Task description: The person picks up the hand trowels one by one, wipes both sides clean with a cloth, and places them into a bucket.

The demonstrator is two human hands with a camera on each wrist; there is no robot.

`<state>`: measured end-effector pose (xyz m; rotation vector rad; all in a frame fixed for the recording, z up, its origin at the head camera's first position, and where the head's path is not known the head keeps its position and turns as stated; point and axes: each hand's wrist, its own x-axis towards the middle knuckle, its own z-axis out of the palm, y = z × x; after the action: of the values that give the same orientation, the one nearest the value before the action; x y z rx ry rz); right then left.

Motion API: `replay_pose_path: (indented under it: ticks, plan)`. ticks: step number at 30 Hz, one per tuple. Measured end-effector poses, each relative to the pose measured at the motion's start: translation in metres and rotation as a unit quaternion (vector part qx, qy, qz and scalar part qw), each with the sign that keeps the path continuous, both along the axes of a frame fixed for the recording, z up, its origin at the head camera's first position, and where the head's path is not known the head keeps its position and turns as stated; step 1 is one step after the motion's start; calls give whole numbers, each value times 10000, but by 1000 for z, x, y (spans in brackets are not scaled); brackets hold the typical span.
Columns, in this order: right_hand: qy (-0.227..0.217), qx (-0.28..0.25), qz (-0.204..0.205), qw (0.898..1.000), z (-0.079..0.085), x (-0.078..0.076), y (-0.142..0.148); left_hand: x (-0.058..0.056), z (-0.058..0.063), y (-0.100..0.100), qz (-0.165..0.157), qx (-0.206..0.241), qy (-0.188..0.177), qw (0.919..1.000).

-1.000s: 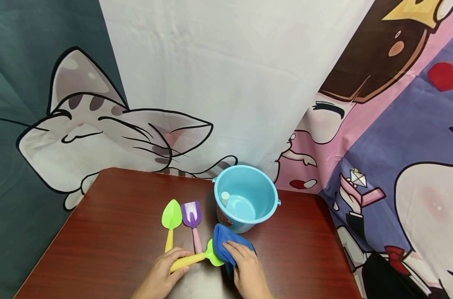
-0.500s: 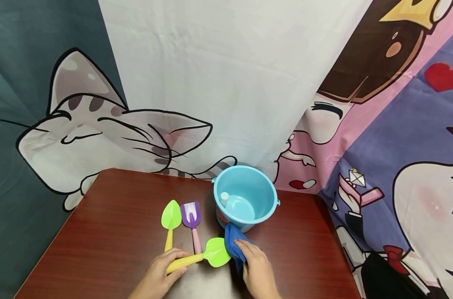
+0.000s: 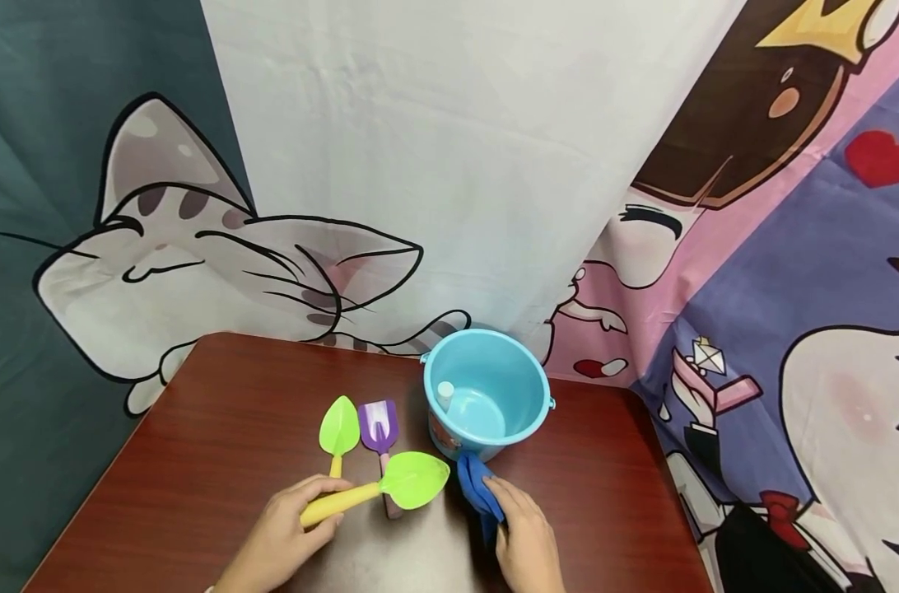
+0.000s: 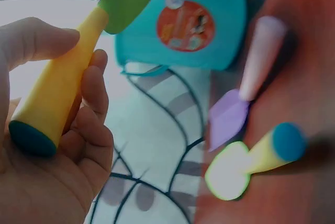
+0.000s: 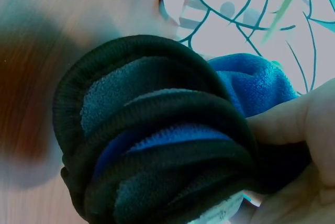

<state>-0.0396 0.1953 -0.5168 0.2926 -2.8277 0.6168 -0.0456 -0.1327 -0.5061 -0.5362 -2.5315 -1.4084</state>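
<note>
My left hand (image 3: 282, 527) grips the yellow handle of a toy shovel (image 3: 416, 480) with a green leaf-shaped blade. In the left wrist view, thumb and fingers wrap the handle, whose end is dark teal. A folded blue cloth (image 3: 479, 487) is held in my right hand (image 3: 529, 535), just right of the blade and apart from it. Seen from the right wrist, the thumb pinches the cloth (image 5: 256, 85), which hangs in dark-edged layers. Beneath the held shovel lies a purple toy shovel (image 3: 378, 424) with a pink handle, partly covered. Left of it lies a second green shovel (image 3: 339, 427).
A light blue bucket (image 3: 486, 436) stands upright near the table's back edge, behind the cloth. Inside it is a small white upright piece (image 3: 445, 395). The reddish-brown table (image 3: 175, 478) meets a printed cartoon curtain (image 3: 449, 165) at the back.
The held shovel has moved left and upward with my left hand, its blade coming out from the cloth. My right hand and the cloth have shifted right.
</note>
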Motion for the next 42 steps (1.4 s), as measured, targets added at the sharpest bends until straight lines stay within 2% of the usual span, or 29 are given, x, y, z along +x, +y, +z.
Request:
replay_pose_path:
  ticks: [5,11,16,19,22,28,31,37,42]
  plan:
    - [170,-49,48,9998,-2,0,1,-13,19,-9,23,41,192,9998]
    - [156,-45,68,9998,-4,3,1,-35,50,-8,46,155,61,9999]
    - [136,-77,68,9999,-4,3,1,-64,73,-1,-87,-26,395,9992]
    - [171,-79,46,9998,-5,3,1,-82,83,8,-199,-242,600,9977]
    - [133,-75,33,9999,-6,4,1,-95,90,20,-195,-464,626,9968]
    - [-8,-42,-2,10000,-7,5,1,-116,95,49,-140,-751,696,9947]
    - [-39,-21,-4,10000,-7,6,1,-128,95,62,19,-956,663,9932]
    - [-66,-28,-8,10000,-7,6,1,-151,86,80,24,-1294,556,9900]
    - [-68,-32,22,10000,-9,7,2,-163,78,88,-5,-1454,509,9881]
